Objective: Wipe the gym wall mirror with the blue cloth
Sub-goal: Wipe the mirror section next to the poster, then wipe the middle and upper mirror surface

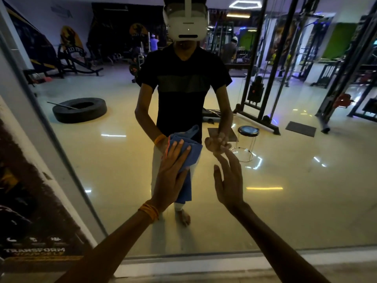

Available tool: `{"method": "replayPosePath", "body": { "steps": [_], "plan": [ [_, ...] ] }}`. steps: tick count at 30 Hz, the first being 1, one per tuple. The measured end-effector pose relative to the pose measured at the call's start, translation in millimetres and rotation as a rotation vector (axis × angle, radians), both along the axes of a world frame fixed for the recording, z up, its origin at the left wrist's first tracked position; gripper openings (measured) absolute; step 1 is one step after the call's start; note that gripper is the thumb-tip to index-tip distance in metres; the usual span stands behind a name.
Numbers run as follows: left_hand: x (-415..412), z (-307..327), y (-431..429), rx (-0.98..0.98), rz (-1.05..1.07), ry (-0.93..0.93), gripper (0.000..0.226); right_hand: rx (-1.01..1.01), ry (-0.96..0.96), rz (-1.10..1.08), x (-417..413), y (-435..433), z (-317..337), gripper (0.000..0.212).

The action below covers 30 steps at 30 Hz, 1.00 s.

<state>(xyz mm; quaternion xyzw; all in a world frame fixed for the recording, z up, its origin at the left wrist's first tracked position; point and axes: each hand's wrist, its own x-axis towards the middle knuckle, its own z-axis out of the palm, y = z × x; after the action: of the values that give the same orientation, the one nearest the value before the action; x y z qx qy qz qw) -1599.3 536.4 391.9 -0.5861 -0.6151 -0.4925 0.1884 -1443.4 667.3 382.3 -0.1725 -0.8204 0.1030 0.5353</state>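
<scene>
The gym wall mirror fills most of the view and reflects the gym and a person wearing a white headset. My left hand, with orange threads on its wrist, presses the folded blue cloth flat against the glass at waist height of the reflection. The cloth's lower fold hangs down under my palm. My right hand is raised beside it, fingers spread, holding nothing, with the fingertips at or close to the glass.
The mirror's grey frame runs diagonally on the left, with a dark poster beyond it. A pale ledge lines the mirror's bottom edge. Reflected are a tyre, a stool and cable machines.
</scene>
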Motion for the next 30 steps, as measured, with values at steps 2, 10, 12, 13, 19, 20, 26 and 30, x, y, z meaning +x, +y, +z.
{"method": "replayPosePath", "body": {
  "steps": [2,10,12,13,19,20,26,30],
  "plan": [
    [4,-3,-4,0.003,-0.01,-0.082,0.055,-0.106,-0.039,0.038,2,-11,-1,0.035],
    [43,0,-37,0.005,-0.103,-0.486,0.047,-0.996,-0.002,0.469,4,-91,36,0.027],
    [55,4,-54,-0.051,-0.143,-0.632,0.037,-1.178,-0.012,0.525,3,-112,41,0.038],
    [60,5,-62,-0.081,-0.155,-0.695,0.033,-1.237,-0.021,0.536,3,-123,43,0.044],
    [67,0,-115,-0.183,-0.236,-0.735,0.053,-1.473,0.037,0.597,5,-193,45,0.058],
    [65,-5,-123,-0.214,-0.241,-0.771,0.053,-1.498,0.058,0.594,6,-202,42,0.054],
    [57,-5,-168,-0.238,-0.082,-0.92,0.031,-1.521,0.07,0.483,5,-233,17,0.025],
    [43,-19,-188,-0.161,0.028,-1.097,0.042,-1.506,0.021,0.43,3,-240,6,0.022]
  ]
}}
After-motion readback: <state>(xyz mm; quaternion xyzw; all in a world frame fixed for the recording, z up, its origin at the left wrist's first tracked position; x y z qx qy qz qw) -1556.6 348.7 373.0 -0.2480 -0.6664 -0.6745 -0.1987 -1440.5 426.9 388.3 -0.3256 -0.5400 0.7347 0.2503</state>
